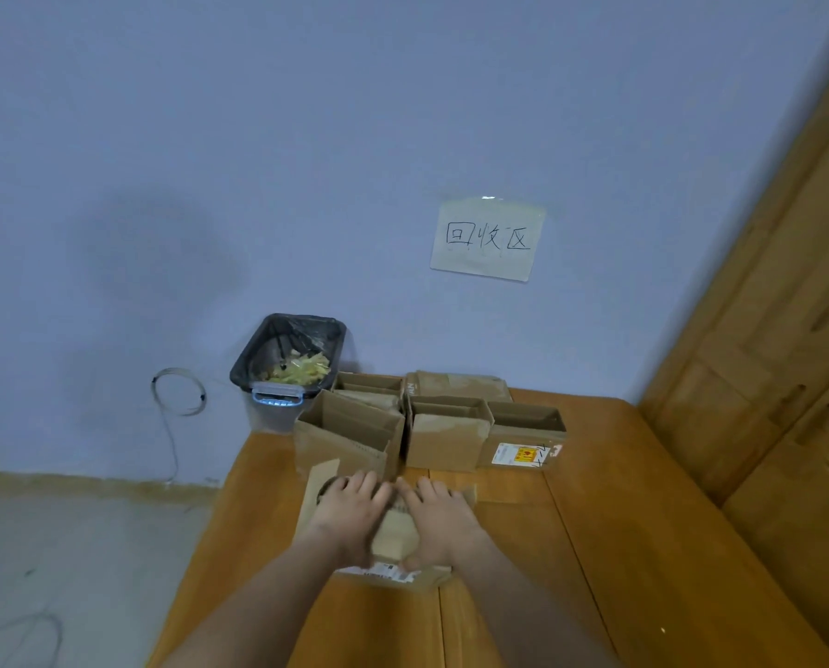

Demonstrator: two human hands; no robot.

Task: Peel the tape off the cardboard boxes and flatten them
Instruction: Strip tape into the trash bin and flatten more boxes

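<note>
A flattened cardboard box lies on the wooden table in front of me. My left hand and my right hand press down on it side by side, palms flat and fingers spread. A white label shows at the box's near edge. Behind it stand several open cardboard boxes: one at the left, one in the middle, one at the right with a yellow and white label, and further ones at the back.
A bin lined with a black bag holds yellowish tape scraps, left of the boxes against the blue wall. A paper sign hangs on the wall. A wooden cabinet stands at the right. A cable hangs at the left.
</note>
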